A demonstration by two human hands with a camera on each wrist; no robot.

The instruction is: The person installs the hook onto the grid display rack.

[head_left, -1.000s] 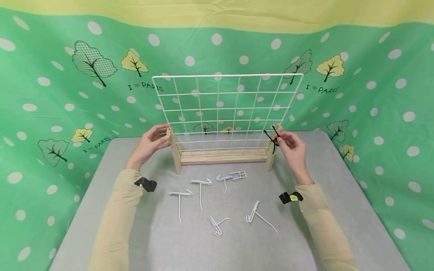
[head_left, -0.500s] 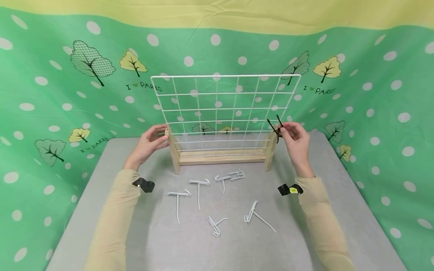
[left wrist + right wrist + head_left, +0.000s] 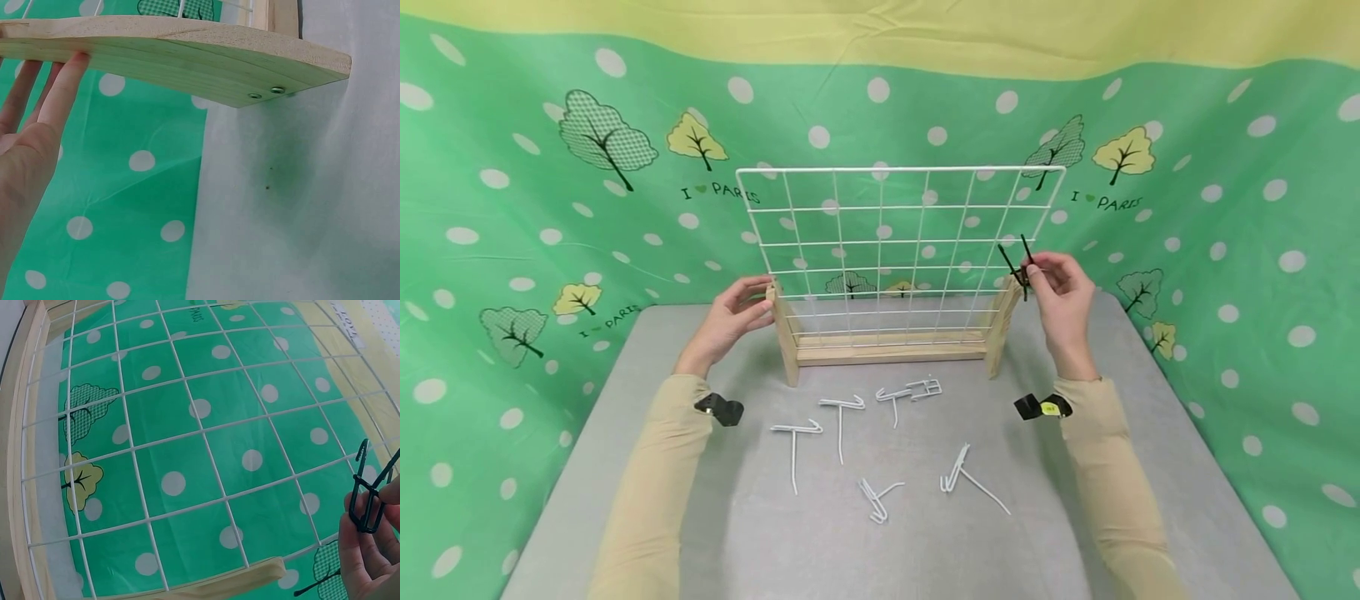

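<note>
My right hand [image 3: 1063, 292] pinches a small black wire hook [image 3: 1023, 271] between thumb and fingers, just above the right wooden post [image 3: 1000, 325]. In the right wrist view, the black wire has a rounded loop at the bottom, crossbars and two prongs pointing up. It overlaps the right edge of a white wire grid panel [image 3: 131, 450]. The grid stands tilted back in a wooden base [image 3: 891, 354]. My left hand [image 3: 730, 321] rests its fingertips on the left wooden post [image 3: 786, 337]; in the left wrist view, straight fingers touch that post's outer face.
Several white wire hooks [image 3: 842, 425] with long prongs lie scattered on the grey table [image 3: 760, 550] in front of the stand. A small white wire frame [image 3: 927, 388] lies among them near the base. Green polka-dot cloth [image 3: 820, 100] hangs behind and at both sides.
My right hand has moved up and slightly right with the black wire hook, from beside the right post to above its top. My left hand stays on the left post.
</note>
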